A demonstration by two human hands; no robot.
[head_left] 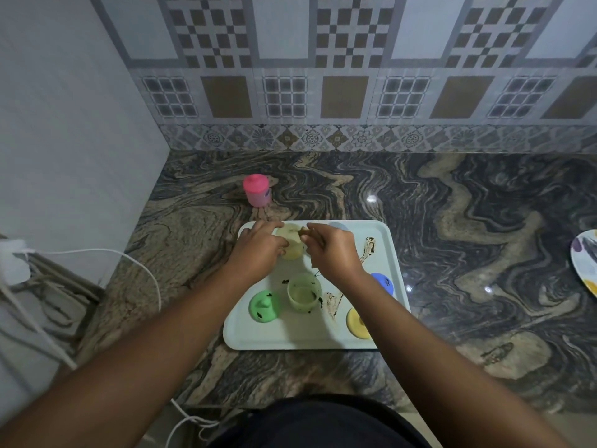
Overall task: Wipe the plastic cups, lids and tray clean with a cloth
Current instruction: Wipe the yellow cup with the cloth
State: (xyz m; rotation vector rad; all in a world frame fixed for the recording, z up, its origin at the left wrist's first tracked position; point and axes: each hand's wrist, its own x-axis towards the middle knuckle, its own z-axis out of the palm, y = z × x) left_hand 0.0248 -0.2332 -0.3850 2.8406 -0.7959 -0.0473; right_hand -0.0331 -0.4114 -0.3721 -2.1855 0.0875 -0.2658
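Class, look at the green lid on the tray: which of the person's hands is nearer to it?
Left. The left hand is just above the green lid, at the yellowish cup. The right hand is farther off, up and to the right.

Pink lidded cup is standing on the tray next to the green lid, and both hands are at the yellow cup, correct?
Not quite. The head view shows the pink lidded cup standing on the stone counter behind the tray, not on it. Both the left hand and right hand are at the yellow cup.

Cups [303,292] and lids [265,307] on tray [384,240], bottle [257,190] behind
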